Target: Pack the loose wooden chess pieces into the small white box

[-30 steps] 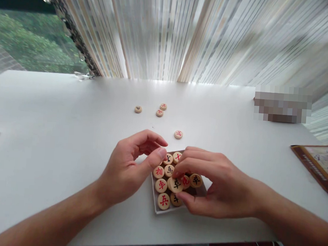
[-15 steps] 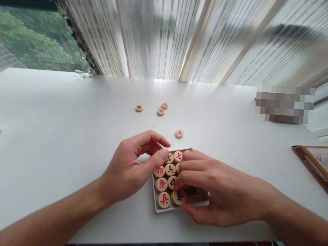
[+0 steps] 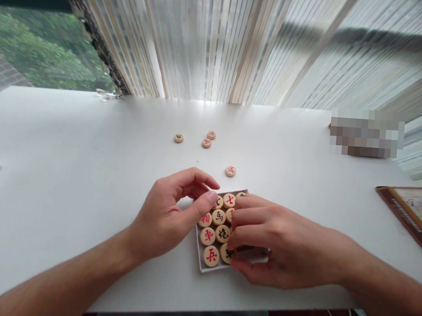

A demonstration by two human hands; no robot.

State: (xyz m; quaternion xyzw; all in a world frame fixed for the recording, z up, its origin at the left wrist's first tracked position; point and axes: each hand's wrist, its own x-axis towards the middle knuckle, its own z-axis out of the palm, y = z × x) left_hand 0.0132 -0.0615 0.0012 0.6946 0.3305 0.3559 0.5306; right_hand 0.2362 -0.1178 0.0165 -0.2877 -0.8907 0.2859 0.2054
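Note:
A shallow white box (image 3: pixel 199 253) holds rows of round wooden Chinese chess pieces marked in red or black. My right hand (image 3: pixel 280 242) reaches over the box's right side, its thumb and fingers closed at the edge of a black-marked Chinese chess piece (image 3: pixel 227 253) in the nearest row. Beside that lies a red-marked piece (image 3: pixel 211 256). At the far left corner is my left hand (image 3: pixel 178 213), thumb and forefinger apart, with the thumb tip over a piece there. My right hand hides much of the box's right part.
Beyond the box, a red-marked piece (image 3: pixel 231 171) lies on the white table (image 3: pixel 105 170). Farther back are two red-marked pieces (image 3: pixel 206 143) close together and a black-marked one (image 3: pixel 178 138). A brown printed box (image 3: pixel 409 215) sits at right, near a blurred-out object (image 3: pixel 367 135). Curtains hang behind.
The black-marked piece under my right fingers has gone down and slightly left, into the nearest row. My right fingers have shifted a little, showing more of the neighbouring pieces. My left hand stays put.

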